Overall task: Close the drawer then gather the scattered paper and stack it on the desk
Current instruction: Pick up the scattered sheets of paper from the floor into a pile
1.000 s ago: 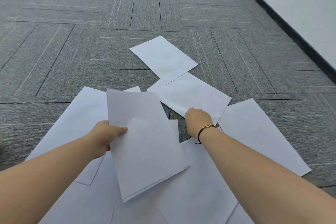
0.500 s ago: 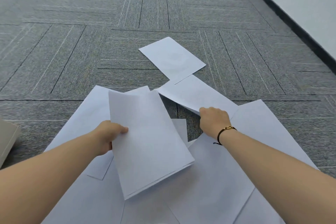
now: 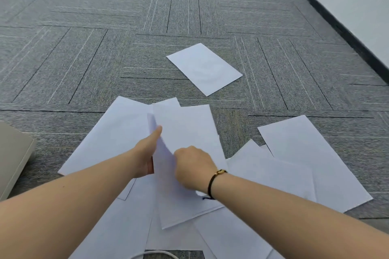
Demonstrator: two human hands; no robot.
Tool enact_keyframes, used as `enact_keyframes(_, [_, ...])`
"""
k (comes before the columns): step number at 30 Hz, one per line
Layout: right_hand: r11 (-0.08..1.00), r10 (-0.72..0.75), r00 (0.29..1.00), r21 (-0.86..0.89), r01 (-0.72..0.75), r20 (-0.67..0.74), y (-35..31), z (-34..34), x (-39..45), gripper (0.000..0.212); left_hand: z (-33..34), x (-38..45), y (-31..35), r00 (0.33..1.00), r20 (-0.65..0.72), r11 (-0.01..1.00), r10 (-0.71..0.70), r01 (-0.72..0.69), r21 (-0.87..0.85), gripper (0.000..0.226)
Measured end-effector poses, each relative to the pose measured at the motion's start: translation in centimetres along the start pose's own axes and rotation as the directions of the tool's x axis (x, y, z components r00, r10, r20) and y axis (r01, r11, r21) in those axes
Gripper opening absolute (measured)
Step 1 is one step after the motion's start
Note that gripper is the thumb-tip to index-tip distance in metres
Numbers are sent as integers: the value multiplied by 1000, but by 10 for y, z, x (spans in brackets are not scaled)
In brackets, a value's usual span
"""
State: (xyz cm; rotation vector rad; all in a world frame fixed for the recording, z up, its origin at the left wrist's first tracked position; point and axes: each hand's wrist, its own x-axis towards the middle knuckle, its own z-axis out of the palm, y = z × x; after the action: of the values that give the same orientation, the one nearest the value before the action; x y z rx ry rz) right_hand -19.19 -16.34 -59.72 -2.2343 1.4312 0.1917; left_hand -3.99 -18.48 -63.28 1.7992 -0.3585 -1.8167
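Note:
White paper sheets lie scattered over grey carpet. My left hand [image 3: 147, 153] grips a small stack of sheets [image 3: 189, 130], thumb on top along its left edge. My right hand [image 3: 193, 168], with a dark bracelet at the wrist, is closed on a sheet laid onto that stack. One single sheet [image 3: 205, 68] lies apart, farther away. Another sheet [image 3: 305, 153] rests at the right, overlapping sheets beneath my right forearm. A large sheet [image 3: 117, 132] lies under the stack at the left. More sheets [image 3: 126, 227] spread out below my arms. No drawer or desk is visible.
A beige furniture corner [image 3: 12, 157] juts in at the left edge. A white wall with a dark baseboard [image 3: 336, 25] runs diagonally at the upper right. A pale cable [image 3: 155, 254] curves at the bottom edge. Carpet tiles [image 3: 105, 38] stretch ahead.
My right hand has carried the sheet from the middle leftward onto the stack in my left hand. The view shifted left, bringing the beige furniture corner further in.

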Motion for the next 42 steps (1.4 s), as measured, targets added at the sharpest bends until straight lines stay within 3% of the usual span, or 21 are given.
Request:
enact_keyframes(2, [998, -66, 998, 1, 66, 0, -15, 12, -1, 22, 1, -1, 0, 1000, 14, 999, 24, -24, 25, 57])
enact_keyframes(5, [994, -112, 992, -3, 112, 59, -29, 25, -6, 26, -3, 3, -5, 989, -125, 993, 76, -65, 97, 35])
enact_keyframes(8, [997, -76, 989, 38, 72, 127, -30, 28, -8, 41, -13, 12, -8, 969, -216, 978, 124, -82, 191, 29])
enact_keyframes(12, [997, 2, 998, 76, -7, 60, -8, 18, 8, 63, -21, 18, -5, 946, -262, 966, 190, -132, 223, 23])
enact_keyframes(16, [985, 146, 984, 108, -134, -106, 37, -6, 49, 49, -25, 23, -12, 960, -244, 983, 135, -99, 155, 25])
enact_keyframes(20, [944, 318, 914, 168, -283, -251, 88, -29, 93, 29, -33, 30, -11, 979, -196, 997, 59, -46, 66, 30])
enact_keyframes(24, [942, 337, 897, 104, -321, -287, 113, -39, 136, 23, -38, 40, -4, 989, -145, 999, -31, 27, -30, 37])
enact_keyframes(28, [955, 287, 924, -5, -298, -251, 115, -44, 179, 17, -44, 46, 2, 987, -107, 990, -123, 114, -88, 43])
enact_keyframes(36, [927, 175, 956, -288, -240, -235, 113, -62, 230, 24, -42, 53, 4, 982, -110, 975, -155, 134, -178, 42])
enact_keyframes(42, [903, 109, 974, -391, -180, -198, 103, -67, 246, 28, -42, 55, 4, 978, -125, 971, -166, 140, -192, 44])
